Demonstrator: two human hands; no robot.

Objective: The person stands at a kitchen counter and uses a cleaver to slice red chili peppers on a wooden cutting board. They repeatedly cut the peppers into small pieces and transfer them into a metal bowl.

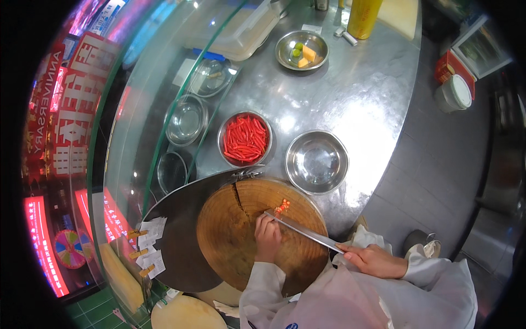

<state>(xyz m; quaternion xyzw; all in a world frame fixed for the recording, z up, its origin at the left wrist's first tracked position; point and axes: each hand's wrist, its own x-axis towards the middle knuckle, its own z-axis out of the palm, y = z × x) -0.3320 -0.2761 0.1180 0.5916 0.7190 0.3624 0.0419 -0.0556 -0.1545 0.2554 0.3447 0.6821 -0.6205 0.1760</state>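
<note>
My right hand [373,260] grips the handle of a kitchen knife [306,232], whose blade reaches left across a round wooden chopping block [230,246]. Curled by the blade's far end, my left hand [268,237] rests on the block; whether it holds anything under its fingers is hidden. Chopped red chilli [282,205] lies in a small heap just beyond the blade. Behind the block stands a steel bowl full of whole red chillies [245,138]. To its right is an empty steel bowl [317,162]. A crack runs through the block's back left part.
Farther back on the steel counter [361,82] are a bowl with limes and orange chunks [302,50] and a yellow bottle [364,18]. A glass screen borders the left, with clear bowls [186,120] behind it. Paper slips [153,230] hang on clips at the left. A white-lidded bucket [453,93] stands at right.
</note>
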